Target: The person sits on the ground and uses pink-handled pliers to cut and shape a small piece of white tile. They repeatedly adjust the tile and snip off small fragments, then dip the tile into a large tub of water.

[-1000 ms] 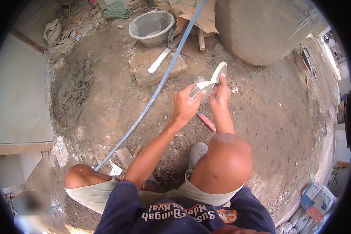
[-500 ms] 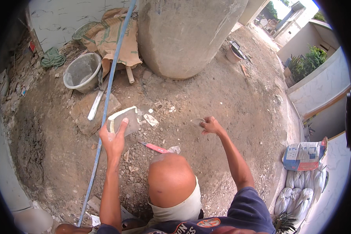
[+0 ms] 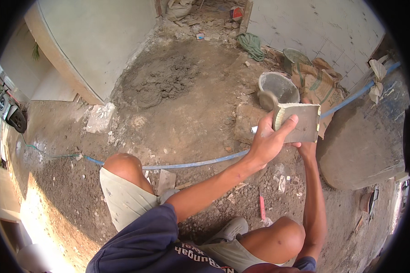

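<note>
My left hand is closed on a grey broken tile piece with a rough, cream-coloured chipped edge, its thumb lying across the face. My right hand is behind that tile piece; only the wrist and bits of finger show, so its grip is hidden. Beside the tile's left edge is a rounded, tan-grey shape; what holds it cannot be made out. A red-handled cutter lies on the gravel below, near my bent knee, beside pale scraps.
A blue hose runs across the ground beyond my knees. Behind the tile stand a grey basin and a torn brown paper sack. A large concrete cylinder is at the right. Wet mortar covers ground farther off.
My view has swung left. The left hand has lifted the tile piece, and my right hand, earlier apart with a small thin piece, is now behind the tile.
</note>
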The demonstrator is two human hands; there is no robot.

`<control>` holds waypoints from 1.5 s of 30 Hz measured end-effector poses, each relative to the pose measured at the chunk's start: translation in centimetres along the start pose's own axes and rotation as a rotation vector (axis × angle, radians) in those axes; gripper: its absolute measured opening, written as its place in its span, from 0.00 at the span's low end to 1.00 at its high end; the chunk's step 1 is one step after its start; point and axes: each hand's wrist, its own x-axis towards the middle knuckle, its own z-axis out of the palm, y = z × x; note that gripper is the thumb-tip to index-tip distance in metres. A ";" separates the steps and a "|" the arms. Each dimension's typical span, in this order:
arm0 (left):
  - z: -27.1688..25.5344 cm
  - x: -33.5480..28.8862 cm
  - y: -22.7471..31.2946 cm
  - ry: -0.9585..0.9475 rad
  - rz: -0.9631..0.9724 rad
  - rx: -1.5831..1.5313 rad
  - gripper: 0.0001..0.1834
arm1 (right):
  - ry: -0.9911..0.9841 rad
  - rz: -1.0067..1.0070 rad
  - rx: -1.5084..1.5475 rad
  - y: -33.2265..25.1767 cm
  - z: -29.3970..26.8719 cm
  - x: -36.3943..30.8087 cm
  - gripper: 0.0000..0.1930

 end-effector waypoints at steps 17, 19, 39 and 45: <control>-0.6 0.0 -1.5 0.019 -0.159 0.198 0.22 | 0.122 0.164 -0.059 2.2 -7.7 -8.9 0.13; -0.8 0.0 -2.1 0.038 -0.169 0.200 0.23 | 0.104 0.205 -0.021 2.1 -7.7 -9.7 0.13; -0.7 -0.4 -8.6 -0.228 0.863 1.248 0.30 | 0.094 0.214 -0.188 -0.7 -5.1 -11.1 0.18; -8.9 0.2 -14.2 -0.350 0.315 1.598 0.55 | 0.072 0.505 -0.030 0.6 -7.6 -12.2 0.17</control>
